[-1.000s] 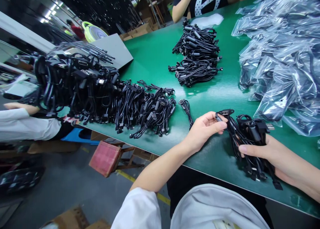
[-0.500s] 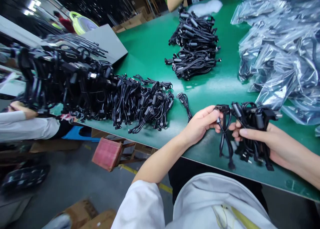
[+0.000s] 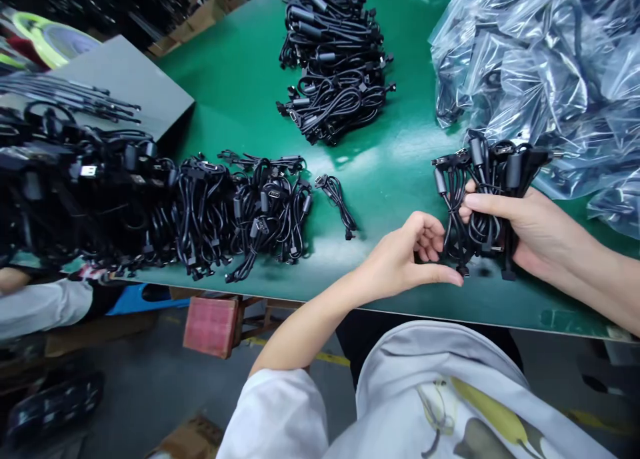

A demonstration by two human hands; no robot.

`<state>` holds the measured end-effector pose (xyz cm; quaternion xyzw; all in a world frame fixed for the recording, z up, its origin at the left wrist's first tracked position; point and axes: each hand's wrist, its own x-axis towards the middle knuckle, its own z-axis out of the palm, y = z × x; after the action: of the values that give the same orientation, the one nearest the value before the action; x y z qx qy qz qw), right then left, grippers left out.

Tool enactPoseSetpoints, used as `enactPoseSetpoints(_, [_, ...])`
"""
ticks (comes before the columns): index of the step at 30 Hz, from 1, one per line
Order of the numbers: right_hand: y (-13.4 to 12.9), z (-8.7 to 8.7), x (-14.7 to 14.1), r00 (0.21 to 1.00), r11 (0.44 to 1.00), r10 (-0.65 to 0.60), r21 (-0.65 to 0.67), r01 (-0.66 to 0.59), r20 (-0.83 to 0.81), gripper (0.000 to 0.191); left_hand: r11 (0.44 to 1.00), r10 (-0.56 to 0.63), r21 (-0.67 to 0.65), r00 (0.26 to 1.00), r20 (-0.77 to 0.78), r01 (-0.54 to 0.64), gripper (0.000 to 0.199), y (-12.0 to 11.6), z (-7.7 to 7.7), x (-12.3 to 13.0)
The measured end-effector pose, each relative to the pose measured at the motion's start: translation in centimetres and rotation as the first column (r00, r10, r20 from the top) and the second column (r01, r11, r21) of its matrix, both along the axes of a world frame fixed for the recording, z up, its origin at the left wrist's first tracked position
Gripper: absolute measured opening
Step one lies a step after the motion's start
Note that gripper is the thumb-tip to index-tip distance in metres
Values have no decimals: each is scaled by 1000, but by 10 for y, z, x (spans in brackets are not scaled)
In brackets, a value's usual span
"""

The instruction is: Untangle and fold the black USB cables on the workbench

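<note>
My right hand [image 3: 530, 222] is closed around a bunch of bundled black cables [image 3: 487, 225], its thumb lying across the front. Metal plugs and dark cylinders show at the top of the bunch, and cable ends hang below. Just left of it is my left hand [image 3: 405, 259], its thumb stretched out beside the lower cable ends and its fingers loosely curled apart from the thumb. Nothing shows in that hand; whether the thumb touches a cable I cannot tell. A single tied cable [image 3: 337, 202] lies on the green table [image 3: 400, 172] to the left.
A long heap of black cables [image 3: 200, 212] runs along the table's left side. Another cable stack [image 3: 335, 65] lies farther back. Clear plastic bags [image 3: 540, 72] with cables inside fill the right. A red-topped stool [image 3: 210, 325] stands below the edge; a co-worker's sleeve [image 3: 45, 305] is at far left.
My left hand has let go of a cable bundle, which now sits with the bunch in my right hand. The view has shifted, with the table piles appearing farther left.
</note>
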<state>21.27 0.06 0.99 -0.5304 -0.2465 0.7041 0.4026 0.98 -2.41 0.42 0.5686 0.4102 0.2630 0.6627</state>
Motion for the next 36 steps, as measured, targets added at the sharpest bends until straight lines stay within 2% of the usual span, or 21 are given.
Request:
enactPoseSetpoints(3, [0, 1, 2, 999, 999, -35, 18, 36, -29, 28, 1000, -1, -22, 999, -38, 0, 56, -1, 1, 4])
enactPoseSetpoints(6, [-3, 1, -1, 997, 998, -50, 40, 52, -58, 28, 996, 13, -90, 1000, -2, -13, 59, -1, 2, 6])
enactPoseSetpoints(10, [-6, 2, -3, 998, 995, -48, 87, 51, -34, 27, 963, -60, -249, 985, 162, 100, 67, -2, -1, 7])
enactPoseSetpoints(12, [-6, 3, -2, 999, 993, -41, 109, 44, -28, 25, 946, -81, -294, 978, 191, 136, 71, -4, -3, 7])
enactPoseSetpoints(17, [-6, 6, -1, 999, 992, -27, 120, 31, -34, 22, 937, -35, -332, 975, 221, 109, 66, -5, -8, 8])
enactPoseSetpoints(21, [-6, 5, -2, 998, 992, -30, 122, 36, -46, 24, 927, -18, -361, 973, 229, 102, 65, -4, -6, 9])
enactPoseSetpoints(27, [-5, 3, -3, 998, 997, -56, 45, 57, -23, 23, 914, -13, -395, 977, 211, 97, 64, -4, -5, 10])
enactPoseSetpoints(31, [-3, 2, -1, 998, 998, -44, 47, 46, -33, 22, 921, -41, -371, 977, 211, 119, 69, -3, -9, 10])
enactPoseSetpoints(33, [-3, 1, 0, 999, 999, -39, 34, 40, -30, 24, 937, -115, -301, 970, 215, 178, 71, -1, -9, 5])
enactPoseSetpoints(35, [-3, 1, 3, 1000, 1000, -19, 1, 19, -13, 29, 978, -153, -124, 982, 110, 167, 67, 4, -8, -8])
enactPoseSetpoints(36, [-2, 0, 5, 1000, 1000, 4, -13, -4, 5, 32, 996, -89, 21, 996, -10, 89, 62, 7, -7, -16])
